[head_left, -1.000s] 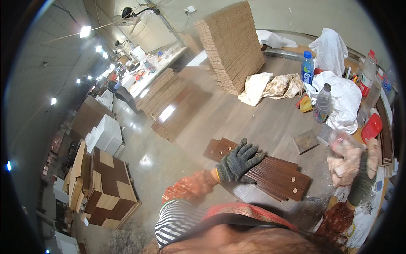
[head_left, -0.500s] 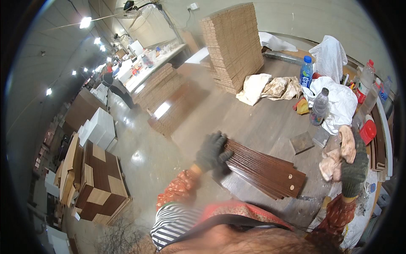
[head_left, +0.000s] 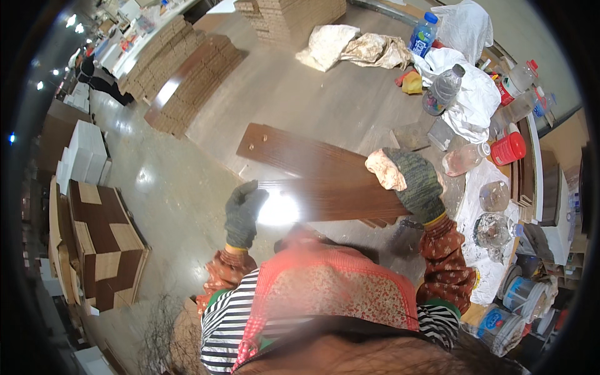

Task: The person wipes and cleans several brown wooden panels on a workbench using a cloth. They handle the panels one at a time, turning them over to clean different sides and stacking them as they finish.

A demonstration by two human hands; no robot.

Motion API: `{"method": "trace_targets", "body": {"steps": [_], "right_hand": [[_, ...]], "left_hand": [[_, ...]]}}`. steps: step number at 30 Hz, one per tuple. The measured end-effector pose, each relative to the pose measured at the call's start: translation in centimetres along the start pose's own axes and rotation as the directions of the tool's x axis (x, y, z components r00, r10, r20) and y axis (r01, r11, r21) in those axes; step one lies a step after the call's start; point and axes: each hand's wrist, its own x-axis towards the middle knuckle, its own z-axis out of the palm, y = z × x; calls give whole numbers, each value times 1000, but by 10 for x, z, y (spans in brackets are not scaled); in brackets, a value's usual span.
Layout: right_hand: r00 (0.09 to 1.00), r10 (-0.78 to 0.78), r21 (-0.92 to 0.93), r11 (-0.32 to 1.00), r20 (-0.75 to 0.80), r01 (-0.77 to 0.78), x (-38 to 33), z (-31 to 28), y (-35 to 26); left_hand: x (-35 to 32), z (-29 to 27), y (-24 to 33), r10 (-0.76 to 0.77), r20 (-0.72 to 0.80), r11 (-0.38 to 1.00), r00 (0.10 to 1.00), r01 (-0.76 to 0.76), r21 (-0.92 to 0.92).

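Observation:
Gloved in dark grey knit, my left hand (head_left: 244, 215) is closed at the left end of a narrow brown wood-grain board (head_left: 340, 199), where a bright reflection lies. My right hand (head_left: 417, 184), in a matching glove, grips a stained pinkish-white cloth (head_left: 385, 169) at the right end of the boards. Behind the held board, another brown board (head_left: 290, 152) lies at an angle, with two round holes near its left end. More board edges show under the right end. My right hand and the cloth hide where the boards overlap.
Stacks of boards (head_left: 194, 84) stand at the far left of the worktable (head_left: 269, 81). Crumpled cloths (head_left: 353, 49), a blue-labelled bottle (head_left: 423, 36), a grey-tinted bottle (head_left: 443, 90) and a red-lidded jar (head_left: 507, 149) crowd the back and right. A brown-and-tan stack (head_left: 103, 244) stands on the floor at left.
My right hand has brought the cloth leftward onto the boards. The boards have shifted, and the two holes now show at a left end. The view has tilted down.

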Motion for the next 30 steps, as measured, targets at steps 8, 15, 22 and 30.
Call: {"method": "trace_targets", "body": {"steps": [8, 15, 22, 30], "right_hand": [[968, 248, 21, 969, -34, -247, 15, -40, 21], [833, 87, 196, 980, -546, 26, 36, -94, -22], [808, -586, -193, 802, -65, 566, 54, 5, -124], [968, -218, -55, 976, -126, 213, 60, -4, -10]], "left_hand": [[-5, 10, -11, 490, 547, 673, 679, -693, 258], [-22, 27, 20, 40, 302, 998, 952, -55, 39], [-28, 33, -2, 286, 352, 908, 891, -369, 198], [-42, 25, -7, 171, 227, 975, 959, -198, 100]]}}
